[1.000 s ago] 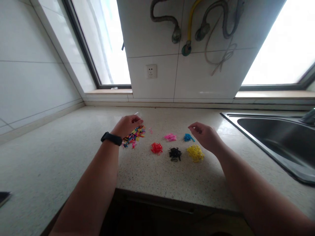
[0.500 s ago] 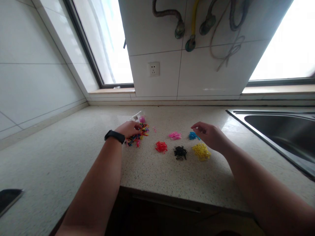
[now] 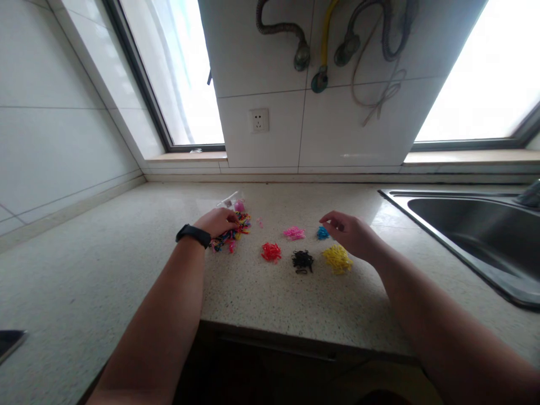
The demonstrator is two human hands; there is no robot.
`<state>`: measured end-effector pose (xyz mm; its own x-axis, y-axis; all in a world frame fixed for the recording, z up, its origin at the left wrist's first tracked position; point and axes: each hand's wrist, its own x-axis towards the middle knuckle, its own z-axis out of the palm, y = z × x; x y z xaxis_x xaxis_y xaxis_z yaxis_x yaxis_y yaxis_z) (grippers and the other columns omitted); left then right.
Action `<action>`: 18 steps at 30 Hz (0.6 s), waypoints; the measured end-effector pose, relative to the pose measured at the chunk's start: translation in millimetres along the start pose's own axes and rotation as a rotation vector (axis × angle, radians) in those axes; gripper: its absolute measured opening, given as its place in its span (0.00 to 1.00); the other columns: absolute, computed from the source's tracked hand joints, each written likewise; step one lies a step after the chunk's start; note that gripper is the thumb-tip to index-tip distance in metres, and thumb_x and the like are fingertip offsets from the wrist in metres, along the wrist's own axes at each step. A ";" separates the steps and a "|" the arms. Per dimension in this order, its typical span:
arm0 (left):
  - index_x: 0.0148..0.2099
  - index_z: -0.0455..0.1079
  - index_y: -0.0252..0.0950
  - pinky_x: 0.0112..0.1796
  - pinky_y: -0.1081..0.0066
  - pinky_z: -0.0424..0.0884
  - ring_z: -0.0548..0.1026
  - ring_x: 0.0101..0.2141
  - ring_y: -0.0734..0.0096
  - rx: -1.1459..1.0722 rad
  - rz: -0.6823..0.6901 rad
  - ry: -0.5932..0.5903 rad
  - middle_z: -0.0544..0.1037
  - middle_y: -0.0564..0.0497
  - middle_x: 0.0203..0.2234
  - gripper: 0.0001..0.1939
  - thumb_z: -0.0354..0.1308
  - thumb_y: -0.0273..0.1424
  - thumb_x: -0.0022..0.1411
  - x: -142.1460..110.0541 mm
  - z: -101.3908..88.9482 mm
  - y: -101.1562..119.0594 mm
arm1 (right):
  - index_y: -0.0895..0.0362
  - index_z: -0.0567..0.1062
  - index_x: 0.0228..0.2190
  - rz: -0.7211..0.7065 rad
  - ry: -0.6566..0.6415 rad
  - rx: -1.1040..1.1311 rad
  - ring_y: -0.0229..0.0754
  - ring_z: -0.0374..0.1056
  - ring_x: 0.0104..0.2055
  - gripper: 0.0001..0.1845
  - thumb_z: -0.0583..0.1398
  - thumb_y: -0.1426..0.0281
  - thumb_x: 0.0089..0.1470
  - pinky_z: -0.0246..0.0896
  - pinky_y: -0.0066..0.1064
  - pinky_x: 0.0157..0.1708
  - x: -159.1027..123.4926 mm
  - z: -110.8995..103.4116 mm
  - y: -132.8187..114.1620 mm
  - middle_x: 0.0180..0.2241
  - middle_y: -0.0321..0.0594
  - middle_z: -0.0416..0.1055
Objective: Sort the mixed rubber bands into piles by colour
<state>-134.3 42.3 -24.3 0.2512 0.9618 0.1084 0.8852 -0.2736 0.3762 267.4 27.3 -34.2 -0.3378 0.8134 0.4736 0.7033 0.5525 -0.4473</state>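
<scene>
My left hand [image 3: 220, 222], with a dark band on its wrist, rests at a mixed pile of small coloured rubber bands [image 3: 243, 224]. Its fingers are curled together into the pile, and what they pinch is too small to make out. Just above and to the right of the blue bands [image 3: 323, 233], my right hand [image 3: 346, 232] hovers with thumb and forefinger a little apart, nothing visible between them. Separate heaps of pink bands [image 3: 294, 233], red bands [image 3: 270, 252], black bands [image 3: 302, 260] and yellow bands [image 3: 337, 259] lie between the hands.
A clear plastic bag [image 3: 229, 200] with something pink lies behind the mixed pile. Stray pink bands [image 3: 260, 223] are near it. A steel sink [image 3: 464, 225] is set into the speckled counter [image 3: 261, 298] at right. A dark flat object [image 3: 10, 342] sits at far left.
The whole view has shifted slightly, so the counter things appear a little further left. Both hands keep nearly the same places by the mixed pile and the blue bands.
</scene>
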 end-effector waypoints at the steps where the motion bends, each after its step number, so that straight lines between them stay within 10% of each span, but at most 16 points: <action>1: 0.36 0.79 0.40 0.33 0.67 0.64 0.75 0.31 0.64 -0.001 0.006 0.006 0.81 0.48 0.31 0.10 0.60 0.37 0.56 0.0 -0.1 0.5 | 0.53 0.78 0.38 -0.001 -0.001 0.002 0.37 0.63 0.22 0.12 0.57 0.63 0.59 0.56 0.29 0.24 -0.1 0.2 0.0 0.25 0.37 0.74; 18: 0.42 0.73 0.35 0.35 0.69 0.69 0.74 0.30 0.70 -0.393 0.107 0.313 0.77 0.49 0.29 0.12 0.59 0.38 0.61 3.8 3.6 31.7 | 0.54 0.78 0.37 -0.004 -0.013 0.016 0.37 0.63 0.24 0.12 0.56 0.64 0.59 0.56 0.29 0.26 0.2 1.8 -9.5 0.25 0.36 0.74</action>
<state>-103.9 37.3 -15.3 0.1499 0.8983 0.4131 0.6316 -0.4084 0.6589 259.6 22.5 -31.1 -0.3485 0.8136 0.4654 0.6923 0.5581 -0.4574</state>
